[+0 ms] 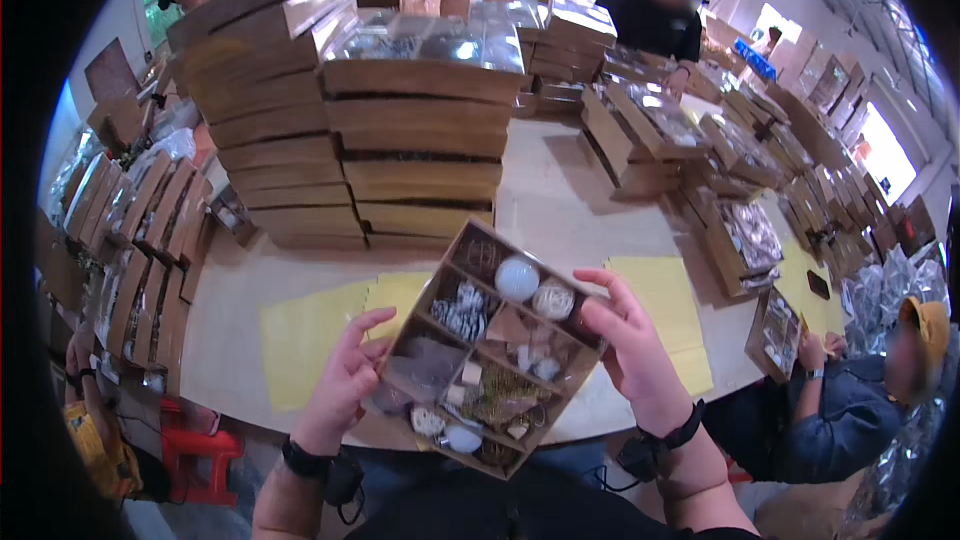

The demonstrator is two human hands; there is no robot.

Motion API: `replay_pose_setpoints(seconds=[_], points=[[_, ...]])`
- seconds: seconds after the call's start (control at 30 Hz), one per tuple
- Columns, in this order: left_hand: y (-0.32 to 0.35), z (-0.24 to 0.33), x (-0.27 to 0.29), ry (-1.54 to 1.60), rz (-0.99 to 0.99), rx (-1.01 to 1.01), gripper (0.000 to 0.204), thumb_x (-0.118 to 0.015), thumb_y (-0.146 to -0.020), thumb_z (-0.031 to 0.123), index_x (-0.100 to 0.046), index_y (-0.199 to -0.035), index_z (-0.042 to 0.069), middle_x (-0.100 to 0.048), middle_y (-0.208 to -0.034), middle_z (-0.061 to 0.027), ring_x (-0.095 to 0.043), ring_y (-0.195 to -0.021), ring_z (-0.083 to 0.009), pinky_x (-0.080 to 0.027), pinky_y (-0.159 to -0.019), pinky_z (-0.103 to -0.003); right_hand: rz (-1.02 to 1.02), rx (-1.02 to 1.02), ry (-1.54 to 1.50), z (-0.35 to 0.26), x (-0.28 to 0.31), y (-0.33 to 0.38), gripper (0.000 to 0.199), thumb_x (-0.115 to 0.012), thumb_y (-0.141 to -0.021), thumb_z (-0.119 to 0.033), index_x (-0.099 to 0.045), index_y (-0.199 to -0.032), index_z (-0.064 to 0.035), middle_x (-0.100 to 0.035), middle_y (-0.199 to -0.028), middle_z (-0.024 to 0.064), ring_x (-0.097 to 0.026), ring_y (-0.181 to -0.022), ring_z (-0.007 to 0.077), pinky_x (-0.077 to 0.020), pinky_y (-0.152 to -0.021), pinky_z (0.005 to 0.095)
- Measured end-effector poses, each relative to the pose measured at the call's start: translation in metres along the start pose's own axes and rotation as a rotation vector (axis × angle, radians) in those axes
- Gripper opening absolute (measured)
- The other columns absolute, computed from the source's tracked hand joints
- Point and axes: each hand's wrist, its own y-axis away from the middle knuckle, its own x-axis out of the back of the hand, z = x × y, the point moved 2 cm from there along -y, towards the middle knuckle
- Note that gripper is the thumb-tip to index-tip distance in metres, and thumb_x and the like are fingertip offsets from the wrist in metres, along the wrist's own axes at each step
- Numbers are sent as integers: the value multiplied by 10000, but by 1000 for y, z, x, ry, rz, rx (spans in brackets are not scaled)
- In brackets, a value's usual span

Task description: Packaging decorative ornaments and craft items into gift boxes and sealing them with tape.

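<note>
A shallow cardboard box [555, 411] with compartments hangs tilted in front of me, a shiny clear cover seeming to lie over it. Its compartments hold a white ball [517, 280], a woven pale ball [553, 298], a black-and-white striped bundle [461, 313], green moss-like stuff [507, 392] and several small pieces. My left hand [343, 380] grips the box's left side, with the index finger stretched out along it. On the right side, my right hand [637, 355] holds the edge, thumb near the rim. Fingers beneath the box are hidden.
Tall stacks of similar boxes [420, 125] rise ahead. Yellow sheets [655, 315] lie on the pale table [540, 180]. More boxes [640, 130] spread to the far right. Co-workers stand opposite and at right, one holding a box [775, 332]. A red stool [200, 445] stands lower left.
</note>
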Motion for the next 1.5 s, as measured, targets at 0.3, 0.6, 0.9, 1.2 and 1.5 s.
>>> replay_pose_setpoints(seconds=[0.3, 0.6, 0.9, 1.2, 1.5], points=[[33, 17, 26, -47, 10, -230, 762, -703, -887, 301, -266, -1450, 33, -576, -1230, -197, -637, -1054, -257, -546, -824, -328, -308, 192, 435, -77, -47, -1, 664, -613, -911, -81, -327, -1510, -94, -596, -1014, -14, -517, -950, 76, -396, -912, 227], [59, -12, 86, -356, 297, -340, 564, -537, -981, 371, -359, -1378, 11, -611, -1147, -221, -675, -864, -276, -568, -708, -347, -37, 516, -155, -156, -69, -110, 403, -410, -1030, -254, -444, -1385, -67, -589, -1180, 58, -638, -973, 174, -568, -757, 388], [76, 4, 71, -1125, 225, -114, 303, -522, -966, 165, -600, -1224, 27, -656, -1141, -171, -640, -1042, -320, -520, -860, -383, 114, 343, 296, -151, -98, -197, 433, -434, -1014, -378, -474, -1337, -93, -580, -1097, 35, -540, -861, 124, -460, -739, 322], [108, -5, 87, -1084, 288, 72, 276, -523, -960, 127, -625, -1196, 26, -646, -1172, -193, -606, -1122, -308, -460, -959, -360, 133, 471, 546, -141, -98, -198, 659, -408, -980, -586, -529, -1339, -48, -491, -1322, 64, -474, -1152, 160, -414, -920, 295], [183, 124, 194, -1336, 1598, -823, 379, -614, -888, 73, -517, -1246, -1, -518, -1284, -172, -481, -1217, -331, -353, -1061, -413, 91, 587, 327, -124, -39, -190, 688, -376, -971, -627, -362, -1484, -168, -456, -1428, 86, -446, -1245, 215, -331, -1034, 381]])
